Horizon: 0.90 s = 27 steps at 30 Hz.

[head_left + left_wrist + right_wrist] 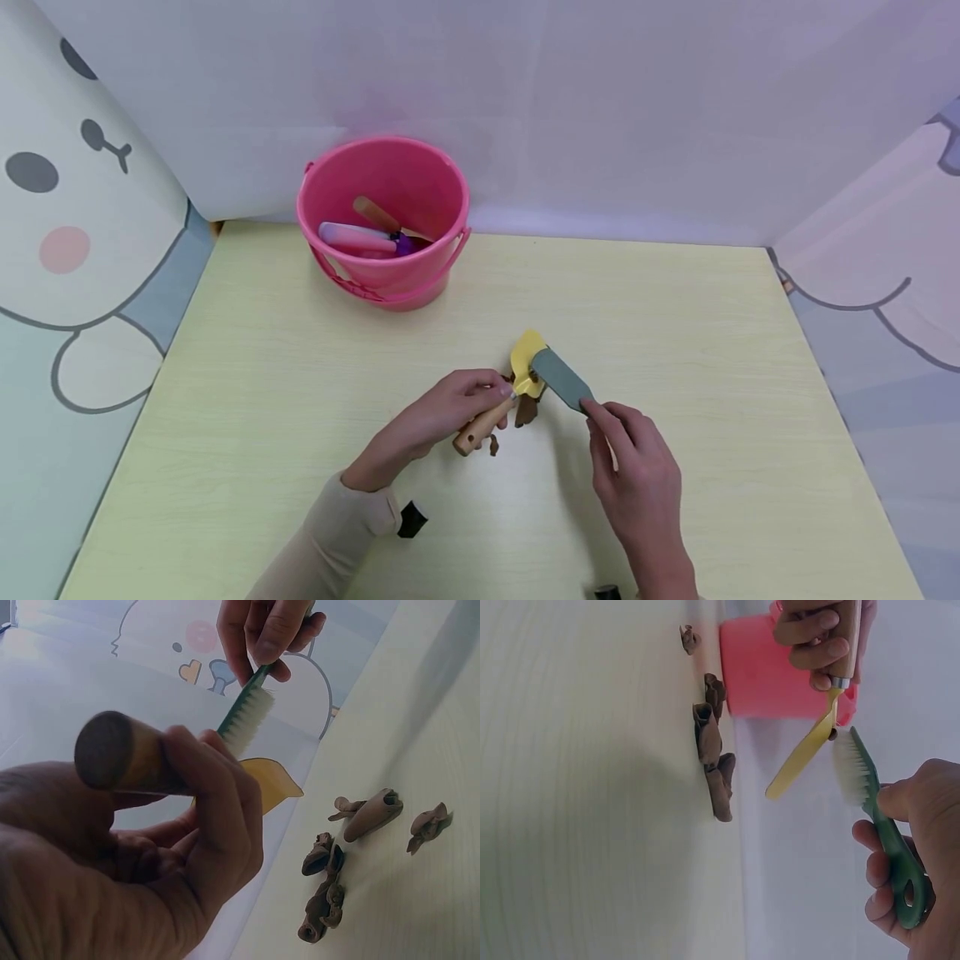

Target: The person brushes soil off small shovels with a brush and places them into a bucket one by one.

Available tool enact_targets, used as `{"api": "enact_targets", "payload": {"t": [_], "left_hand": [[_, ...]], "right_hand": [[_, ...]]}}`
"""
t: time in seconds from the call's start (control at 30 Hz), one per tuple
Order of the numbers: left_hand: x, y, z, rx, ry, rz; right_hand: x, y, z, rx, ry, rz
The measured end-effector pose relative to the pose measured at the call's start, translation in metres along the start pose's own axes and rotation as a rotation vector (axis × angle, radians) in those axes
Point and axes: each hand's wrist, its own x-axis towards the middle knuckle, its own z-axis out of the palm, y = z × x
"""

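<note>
My left hand (453, 404) grips the wooden handle of a small yellow hand trowel (527, 346), its blade held above the table and pointing away from me. In my right hand (641, 471) is a green brush (564, 382) with white bristles (849, 769), pinched by the handle. The bristles face the trowel blade, their tips right by its surface. A small dark brown bit (832, 734) shows at the blade beside the bristles. Below the tools, several curled brown pieces (375, 814) lie on the table; in the head view the trowel partly covers these brown pieces (527, 410).
A pink bucket (427, 287) stands at the back left of the pale wooden table (675, 333). Inside it lean a wooden handle (375, 213) and a pink-and-lilac handle (356, 237). A small black object (412, 519) shows by my left sleeve. White cloth (600, 125) hangs behind.
</note>
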Motion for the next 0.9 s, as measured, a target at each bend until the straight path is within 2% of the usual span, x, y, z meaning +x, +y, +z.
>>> {"api": "enact_targets", "payload": {"t": [0.43,0.73,0.9], "left_hand": [[0.0006,-0.0009,-0.0034,0.024,-0.013,-0.001],[0.002,-0.0005,-0.0033,0.037,-0.021,0.004],[0.0017,0.0001,-0.0027,0.042,-0.018,0.003]], "right_hand": [[0.001,0.0043,-0.004,-0.05,0.032,0.059],[0.0016,0.0024,-0.0044,-0.012,0.078,0.042],[0.001,0.0016,-0.0042,-0.003,0.067,0.031]]}}
